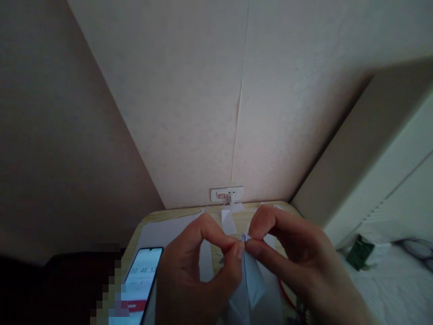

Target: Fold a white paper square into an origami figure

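A folded piece of white paper [254, 282] hangs between my two hands over the small wooden table. My left hand [203, 271] pinches its top edge between thumb and forefinger. Close beside it, my right hand [291, 253] grips the same top point with thumb and forefinger, the fingertips of both hands nearly touching. A crease runs down the middle of the paper, and its lower part drops out of the bottom of the view. My left hand hides part of its left side.
A phone [144, 280] showing a running timer lies left of my hands on white sheets [169, 230]. Paper scraps [228, 221] lie near the back of the wooden table [154, 217]. Behind stands a wall with a socket [226, 194]. To the right are a green box [360, 253] and glasses [419, 248].
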Tool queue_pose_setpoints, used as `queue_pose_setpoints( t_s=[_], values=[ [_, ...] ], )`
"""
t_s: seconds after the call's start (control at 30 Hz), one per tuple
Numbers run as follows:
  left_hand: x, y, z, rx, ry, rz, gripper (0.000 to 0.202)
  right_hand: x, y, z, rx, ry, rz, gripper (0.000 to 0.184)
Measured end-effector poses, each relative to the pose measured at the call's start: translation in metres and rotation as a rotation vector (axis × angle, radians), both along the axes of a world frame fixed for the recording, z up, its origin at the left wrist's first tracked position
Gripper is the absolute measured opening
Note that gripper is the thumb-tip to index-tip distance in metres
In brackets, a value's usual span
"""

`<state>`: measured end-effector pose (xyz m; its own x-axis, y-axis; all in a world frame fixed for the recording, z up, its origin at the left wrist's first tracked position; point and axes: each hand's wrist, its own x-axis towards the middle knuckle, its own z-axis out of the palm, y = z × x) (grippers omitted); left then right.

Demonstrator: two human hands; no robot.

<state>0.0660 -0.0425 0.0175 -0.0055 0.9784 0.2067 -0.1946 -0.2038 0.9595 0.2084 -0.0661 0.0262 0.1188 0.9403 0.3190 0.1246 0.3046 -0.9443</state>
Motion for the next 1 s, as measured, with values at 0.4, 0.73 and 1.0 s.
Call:
queue_pose_setpoints(
  t_s=[0.4,0.73,1.0],
  values=[
    [-0.009,0.014,0.001,-0.1,0.108,-0.142,0.01,0.002,0.007,-0.011,0.041,0.142,-0.091,0.018],
    [-0.003,0.015,-0.004,-0.112,-0.016,-0.121,0.018,0.017,0.012,-0.006,-0.079,-0.02,0.032,0.025],
    [-0.001,0.009,-0.008,-0.051,0.009,-0.044,0.017,0.012,0.006,-0.019,-0.044,0.003,-0.075,0.024]
  ],
)
